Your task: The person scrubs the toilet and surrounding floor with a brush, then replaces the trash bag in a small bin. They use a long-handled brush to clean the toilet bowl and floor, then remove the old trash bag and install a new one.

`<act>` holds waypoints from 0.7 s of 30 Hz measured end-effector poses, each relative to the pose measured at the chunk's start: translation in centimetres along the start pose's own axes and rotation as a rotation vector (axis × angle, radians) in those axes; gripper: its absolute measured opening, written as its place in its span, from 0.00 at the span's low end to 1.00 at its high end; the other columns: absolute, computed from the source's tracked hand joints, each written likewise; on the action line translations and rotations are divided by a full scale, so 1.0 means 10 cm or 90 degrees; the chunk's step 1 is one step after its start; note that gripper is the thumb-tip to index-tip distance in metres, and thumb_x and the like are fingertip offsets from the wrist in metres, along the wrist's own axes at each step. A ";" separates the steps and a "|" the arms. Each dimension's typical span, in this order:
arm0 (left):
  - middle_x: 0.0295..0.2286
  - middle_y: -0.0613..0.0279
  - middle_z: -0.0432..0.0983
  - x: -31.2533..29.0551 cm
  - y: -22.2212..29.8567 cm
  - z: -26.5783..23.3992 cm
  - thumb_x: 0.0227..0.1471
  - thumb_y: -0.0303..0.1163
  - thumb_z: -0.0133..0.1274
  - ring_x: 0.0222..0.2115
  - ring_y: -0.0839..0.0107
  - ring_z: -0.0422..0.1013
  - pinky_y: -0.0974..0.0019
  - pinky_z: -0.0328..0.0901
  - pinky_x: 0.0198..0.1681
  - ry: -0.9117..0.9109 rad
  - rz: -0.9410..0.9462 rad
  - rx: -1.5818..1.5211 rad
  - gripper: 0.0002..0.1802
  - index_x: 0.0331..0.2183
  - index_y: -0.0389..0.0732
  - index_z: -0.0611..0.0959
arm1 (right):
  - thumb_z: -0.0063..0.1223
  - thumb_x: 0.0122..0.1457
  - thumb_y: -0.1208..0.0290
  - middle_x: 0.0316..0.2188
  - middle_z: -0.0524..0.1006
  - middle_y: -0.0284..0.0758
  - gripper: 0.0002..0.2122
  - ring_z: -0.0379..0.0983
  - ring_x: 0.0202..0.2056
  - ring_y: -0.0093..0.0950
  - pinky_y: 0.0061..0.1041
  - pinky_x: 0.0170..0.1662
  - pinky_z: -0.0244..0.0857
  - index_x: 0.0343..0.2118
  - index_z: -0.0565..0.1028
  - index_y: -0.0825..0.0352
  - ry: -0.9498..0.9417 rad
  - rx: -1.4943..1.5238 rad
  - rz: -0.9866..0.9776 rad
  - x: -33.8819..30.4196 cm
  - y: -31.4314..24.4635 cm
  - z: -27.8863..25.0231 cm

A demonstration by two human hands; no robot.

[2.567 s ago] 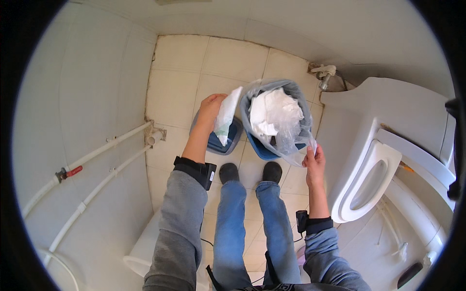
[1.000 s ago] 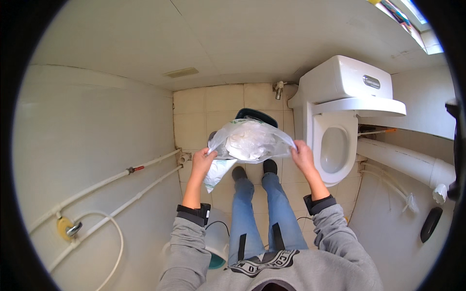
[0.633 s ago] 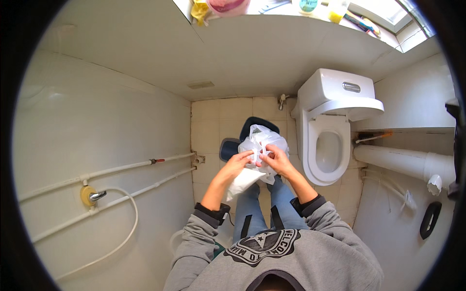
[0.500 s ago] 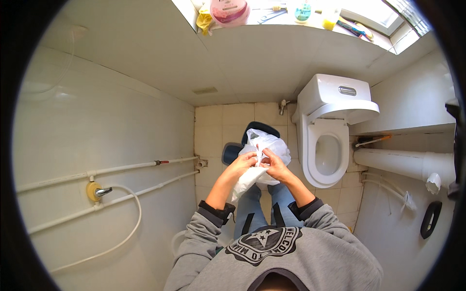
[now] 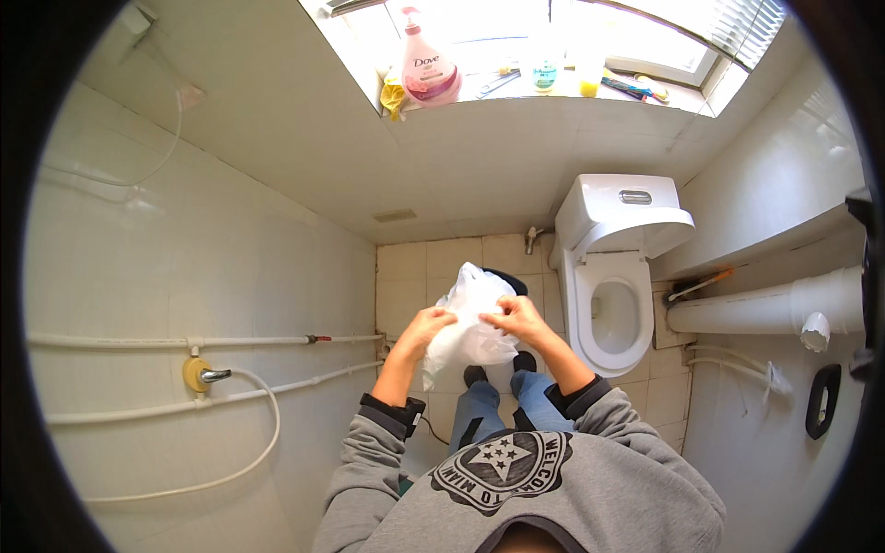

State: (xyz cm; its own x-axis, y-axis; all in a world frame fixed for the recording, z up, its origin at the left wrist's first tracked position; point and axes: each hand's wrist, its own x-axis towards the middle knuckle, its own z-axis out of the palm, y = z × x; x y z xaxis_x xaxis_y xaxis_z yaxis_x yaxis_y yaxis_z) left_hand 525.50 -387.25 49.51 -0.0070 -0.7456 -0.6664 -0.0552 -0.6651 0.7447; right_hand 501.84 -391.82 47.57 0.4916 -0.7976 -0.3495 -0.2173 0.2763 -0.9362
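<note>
A thin white plastic bag [image 5: 472,318], crumpled and partly spread, hangs in front of me between my two hands. At its left edge my left hand [image 5: 425,332] is closed, fingertips pinching the film. My right hand [image 5: 518,321] pinches the bag's right side between thumb and fingers. Behind the bag, a dark bin [image 5: 507,280] on the floor shows only by part of its rim; the rest is hidden. My shoes [image 5: 476,374] are just below the bag.
To the right stands a white toilet [image 5: 613,313] with its lid raised. Pipes [image 5: 267,341] and a yellow-based tap [image 5: 197,374] with a hose run along the left wall. A thick white pipe [image 5: 756,304] lines the right. Bottles, including a pink pump bottle [image 5: 430,69], stand on the windowsill.
My hands have moved apart, and the bunched bag between them is now spread wider. It covers more of the bin. The view has tilted up, showing more of the windowsill.
</note>
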 end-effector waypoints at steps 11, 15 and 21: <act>0.22 0.66 0.72 -0.03 -0.08 -0.14 0.54 0.34 0.55 0.08 0.81 0.56 0.75 0.51 0.10 -0.087 0.111 -0.531 0.08 0.28 0.41 0.76 | 0.56 0.56 0.65 0.16 0.70 0.25 0.10 0.67 0.22 0.19 0.15 0.26 0.59 0.20 0.72 0.58 0.147 0.662 0.099 -0.04 -0.10 -0.57; 0.18 0.68 0.68 -0.03 0.12 -0.11 0.62 0.43 0.44 0.06 0.79 0.54 0.74 0.48 0.08 -0.226 0.025 -0.613 0.18 0.28 0.41 0.76 | 0.57 0.55 0.60 0.17 0.70 0.25 0.11 0.66 0.21 0.17 0.15 0.24 0.56 0.22 0.75 0.60 -0.016 0.400 0.148 -0.04 -0.26 -0.55; 0.12 0.71 0.61 0.01 0.09 -0.13 0.61 0.47 0.45 0.07 0.79 0.54 0.74 0.47 0.09 -0.238 -0.043 -0.845 0.20 0.23 0.43 0.73 | 0.62 0.48 0.55 0.16 0.73 0.29 0.18 0.66 0.18 0.20 0.25 0.24 0.61 0.23 0.78 0.69 0.156 -0.248 -0.014 -0.03 -0.22 -0.23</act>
State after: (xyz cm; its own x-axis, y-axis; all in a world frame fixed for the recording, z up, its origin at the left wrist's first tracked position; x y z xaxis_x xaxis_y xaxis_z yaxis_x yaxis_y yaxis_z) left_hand 526.79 -387.98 50.12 -0.3190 -0.7956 -0.5150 0.9166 -0.3972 0.0460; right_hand 500.22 -393.42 49.77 0.2965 -0.9170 -0.2668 -0.5330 0.0729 -0.8430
